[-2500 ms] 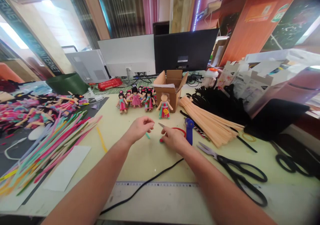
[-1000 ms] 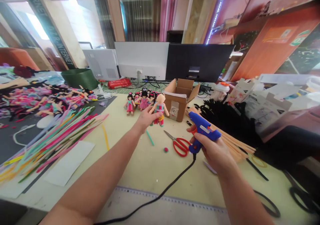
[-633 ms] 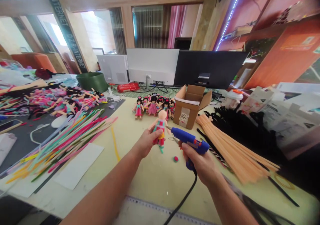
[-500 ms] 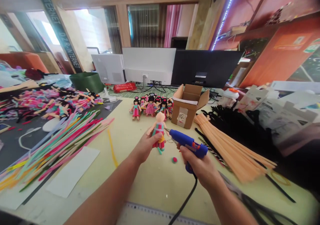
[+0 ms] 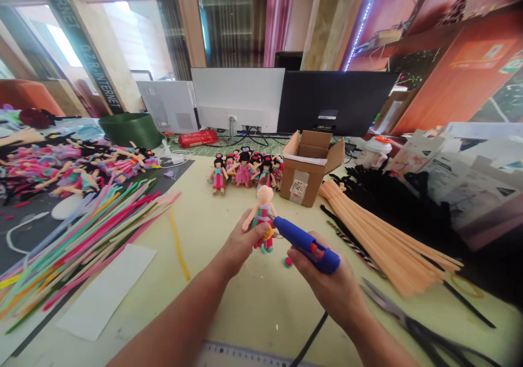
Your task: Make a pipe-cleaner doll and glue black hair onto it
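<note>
My left hand point(image 5: 241, 242) is closed around the lower body of a small pipe-cleaner doll point(image 5: 265, 212) and holds it upright above the table. The doll has a bare, hairless peach head and a striped pink and teal dress. A yellow piece point(image 5: 268, 233) shows beside my left thumb, at the dress front. In my right hand point(image 5: 322, 280) is a blue hot glue gun point(image 5: 304, 237), gripped by its handle. Its nozzle points left and is at the doll's waist; I cannot tell whether it touches. A small pink and teal disc point(image 5: 288, 261) lies on the table, partly behind my right hand.
Finished dolls point(image 5: 244, 171) stand beside an open cardboard box point(image 5: 302, 176). Colourful pipe cleaners point(image 5: 102, 231) and a white card point(image 5: 108, 291) lie left. Peach pipe cleaners point(image 5: 376, 236), black ones point(image 5: 392, 206) and scissors point(image 5: 402, 318) lie right. A ruler point(image 5: 241, 356) lies along the near edge.
The glue gun's nozzle has come closer to the doll's waist, and its body is now tilted more steeply. The doll has turned slightly in my left hand. The camera view has shifted a little.
</note>
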Demonstrator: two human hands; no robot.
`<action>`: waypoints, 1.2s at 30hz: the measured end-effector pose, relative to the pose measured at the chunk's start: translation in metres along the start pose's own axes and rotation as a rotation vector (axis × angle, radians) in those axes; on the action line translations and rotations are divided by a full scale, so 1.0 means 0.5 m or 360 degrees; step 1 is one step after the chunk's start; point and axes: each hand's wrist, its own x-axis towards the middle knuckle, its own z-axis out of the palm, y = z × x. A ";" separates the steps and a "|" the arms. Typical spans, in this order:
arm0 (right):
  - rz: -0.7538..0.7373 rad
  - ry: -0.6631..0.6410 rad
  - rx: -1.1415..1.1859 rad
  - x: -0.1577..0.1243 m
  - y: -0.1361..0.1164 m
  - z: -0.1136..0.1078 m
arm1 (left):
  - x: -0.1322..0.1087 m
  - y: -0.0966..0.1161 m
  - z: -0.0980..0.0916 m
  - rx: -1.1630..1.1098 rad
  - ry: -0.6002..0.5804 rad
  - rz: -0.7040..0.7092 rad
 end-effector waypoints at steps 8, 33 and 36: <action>-0.0035 0.0060 -0.0012 0.000 0.003 0.000 | -0.001 0.008 0.004 -0.0052 -0.0012 -0.0048; -0.0092 0.0029 -0.0075 -0.002 0.009 0.001 | -0.002 0.020 0.007 -0.0099 -0.0078 -0.0152; -0.0079 0.0024 -0.0100 0.000 0.015 0.001 | -0.003 0.019 0.005 -0.0051 -0.0092 -0.0145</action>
